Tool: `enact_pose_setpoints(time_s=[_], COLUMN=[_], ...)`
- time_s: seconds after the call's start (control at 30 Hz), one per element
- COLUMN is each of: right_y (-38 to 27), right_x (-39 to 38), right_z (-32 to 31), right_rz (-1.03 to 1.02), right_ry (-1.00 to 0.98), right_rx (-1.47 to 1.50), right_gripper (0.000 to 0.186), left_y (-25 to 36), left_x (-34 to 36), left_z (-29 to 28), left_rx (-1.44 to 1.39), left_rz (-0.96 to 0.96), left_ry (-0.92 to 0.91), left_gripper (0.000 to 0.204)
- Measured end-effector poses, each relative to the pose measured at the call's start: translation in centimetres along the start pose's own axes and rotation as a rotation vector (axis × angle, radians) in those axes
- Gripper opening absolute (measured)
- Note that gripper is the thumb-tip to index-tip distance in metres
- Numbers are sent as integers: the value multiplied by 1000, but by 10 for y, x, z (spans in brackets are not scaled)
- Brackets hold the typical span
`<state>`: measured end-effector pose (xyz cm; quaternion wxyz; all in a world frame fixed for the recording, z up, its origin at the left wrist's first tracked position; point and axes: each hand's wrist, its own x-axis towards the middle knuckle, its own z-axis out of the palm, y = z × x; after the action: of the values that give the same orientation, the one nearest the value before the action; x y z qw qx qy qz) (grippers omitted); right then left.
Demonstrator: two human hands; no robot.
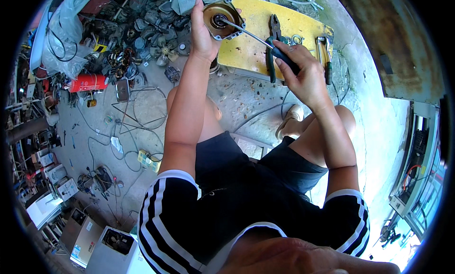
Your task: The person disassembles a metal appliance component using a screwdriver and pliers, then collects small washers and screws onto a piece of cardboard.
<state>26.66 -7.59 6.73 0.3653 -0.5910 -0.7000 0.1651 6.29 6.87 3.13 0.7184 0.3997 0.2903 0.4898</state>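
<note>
My left hand (204,39) grips a round metal housing (214,10) with a brown interior, tilted open side up above the left end of a yellow board (246,53). My right hand (301,70) is closed on a screwdriver (249,33) with a dark handle and long shaft, whose tip reaches into the housing’s centre. Just beside it on the board lie dark green-handled pliers (274,25), partly hidden, and some small metal rings (297,39). Further right on the board are long hand tools (328,60), one with a green handle.
Piled metal parts (161,18), a plastic bag (64,37) and a red cylinder (87,83) crowd the upper left. Tangled cables (132,127) and a power strip (149,161) lie on the concrete floor. Boxes (80,238) stand at lower left; a rusty metal panel (398,46) fills the upper right.
</note>
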Motion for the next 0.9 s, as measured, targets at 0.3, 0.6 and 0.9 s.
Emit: enact_pose_setpoints(time_s=[0.3,0.6,0.9], right_y=[2,13,8], right_x=[0,-7,-19], right_z=[3,20,38], right_rz=[-10,-138,-56], right_ry=[-1,72,71], right_rx=[9,-223,-195], right_gripper=[36,33,28], left_y=[-2,-5,-13], left_x=[1,-1,-9], left_z=[0,2,11], left_rx=[13,22,94], left_rz=[-3,14,108], left_ry=[-22,-18,56], left_gripper=[76,73,67])
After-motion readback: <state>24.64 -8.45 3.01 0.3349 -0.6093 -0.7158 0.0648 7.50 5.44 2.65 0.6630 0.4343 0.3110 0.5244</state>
